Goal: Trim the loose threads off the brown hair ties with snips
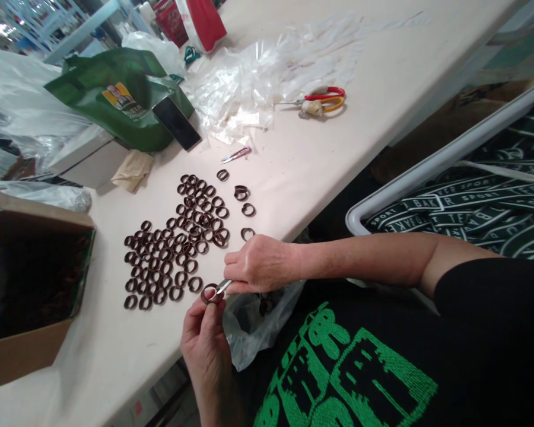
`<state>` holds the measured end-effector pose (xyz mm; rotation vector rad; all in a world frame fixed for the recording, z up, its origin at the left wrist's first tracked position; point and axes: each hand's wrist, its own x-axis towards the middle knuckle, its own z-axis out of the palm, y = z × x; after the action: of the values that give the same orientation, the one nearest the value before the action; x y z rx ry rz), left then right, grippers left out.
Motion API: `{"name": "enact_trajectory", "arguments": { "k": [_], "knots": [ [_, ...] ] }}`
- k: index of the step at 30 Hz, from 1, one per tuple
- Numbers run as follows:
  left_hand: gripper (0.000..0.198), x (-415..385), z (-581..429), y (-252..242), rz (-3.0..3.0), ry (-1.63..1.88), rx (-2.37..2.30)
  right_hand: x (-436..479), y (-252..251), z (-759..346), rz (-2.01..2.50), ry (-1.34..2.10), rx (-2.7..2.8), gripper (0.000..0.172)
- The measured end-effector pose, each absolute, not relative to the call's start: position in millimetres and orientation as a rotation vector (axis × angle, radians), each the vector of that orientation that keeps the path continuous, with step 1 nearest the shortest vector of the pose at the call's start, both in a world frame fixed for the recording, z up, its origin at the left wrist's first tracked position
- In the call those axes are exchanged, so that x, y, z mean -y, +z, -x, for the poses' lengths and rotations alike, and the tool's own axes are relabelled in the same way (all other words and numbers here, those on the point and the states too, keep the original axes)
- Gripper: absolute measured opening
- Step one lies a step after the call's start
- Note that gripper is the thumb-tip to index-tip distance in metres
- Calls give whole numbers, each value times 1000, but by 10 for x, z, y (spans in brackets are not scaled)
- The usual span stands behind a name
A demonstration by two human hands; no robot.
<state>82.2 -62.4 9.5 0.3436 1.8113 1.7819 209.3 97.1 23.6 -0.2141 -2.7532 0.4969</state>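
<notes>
A pale surface (289, 166) runs slantwise through a cluttered workroom, and a dark ring (203, 293) is held up near its closer edge. Taking that ring as the middle of the dial, a broad spread of matching rings (191, 228) lies between ten and eleven o'clock.

The left hand (208, 338) has a narrow grip, thumb and fingers pinching the ring from below. The right hand (253, 264) is closed around a small metal tool (223, 287), its tip at the ring; the handle is hidden, and whether tip and band touch is too small to tell.

To work well here, I would pinch close to the spot the tip is on, so the band cannot twist, and brace the hands against each other. Small strokes, angled away from the left thumb, should spare both skin and band.

On the surface, a few stray rings (248, 209) sit toward one o'clock, with a small pink-handled tool (237, 155) near twelve and red-and-yellow-handled scissors (333, 98) farther out at one. A phone (177, 123) leans on a green bag (129, 107) around eleven, beside crumpled clear plastic (244, 77). An open cardboard box (26, 350) stands at nine. Off the surface, toward two to three, a white-rimmed container (358, 216) holds lettered straps (454, 201).
</notes>
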Motion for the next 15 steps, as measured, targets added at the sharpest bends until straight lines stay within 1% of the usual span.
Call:
{"name": "enact_trajectory", "arguments": {
  "k": [5,8,11,15],
  "knots": [
    [30,648,-820,49,-323,1800,-1806,-932,213,-2075,187,562,2789,40],
    [27,723,-783,-1,-378,1737,-1810,-942,202,-2094,166,598,2749,37],
    [21,831,-744,-109,-629,1581,-1856,-1045,195,-2134,166,598,2670,33],
    [26,989,-731,-430,-1028,1408,-1936,-1317,177,-2216,301,601,2500,28]
  ]
}}
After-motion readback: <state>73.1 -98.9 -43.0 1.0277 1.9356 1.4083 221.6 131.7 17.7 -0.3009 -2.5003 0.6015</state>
